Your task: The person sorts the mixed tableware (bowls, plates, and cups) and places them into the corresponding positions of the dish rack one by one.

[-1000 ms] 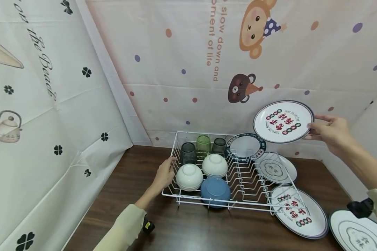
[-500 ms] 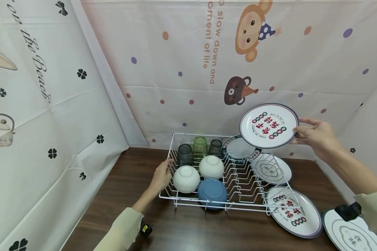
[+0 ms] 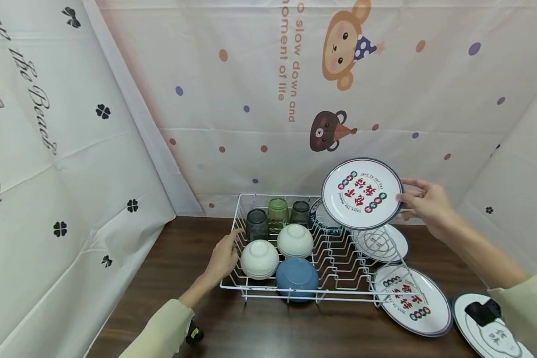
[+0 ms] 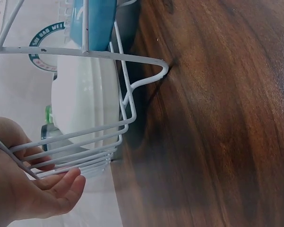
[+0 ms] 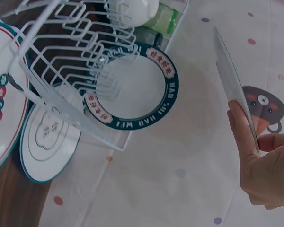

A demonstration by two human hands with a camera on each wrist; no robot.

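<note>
while a blue bowl [image 3: 297,277] sat at the front of the white wire rack [image 4: 61,51], the left hand [image 3: 222,257] curled its fingers round the rack's side. behind the bowl stood two white bowls [image 3: 259,257], then three glasses [image 3: 257,224]. the right hand [image 3: 427,205] pinched a red-lettered plate [image 3: 362,194] by its edge, raised clear of the rack, before a printed curtain [image 3: 232,104].

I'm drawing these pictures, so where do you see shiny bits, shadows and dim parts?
Head view: a pale shine on the brown table in front, while the held plate's red print looks clear; left wrist view: a dark shadow on the table beside the white rack; right wrist view: the patterned cloth looks greyer and dimmer than in the head view.
</note>
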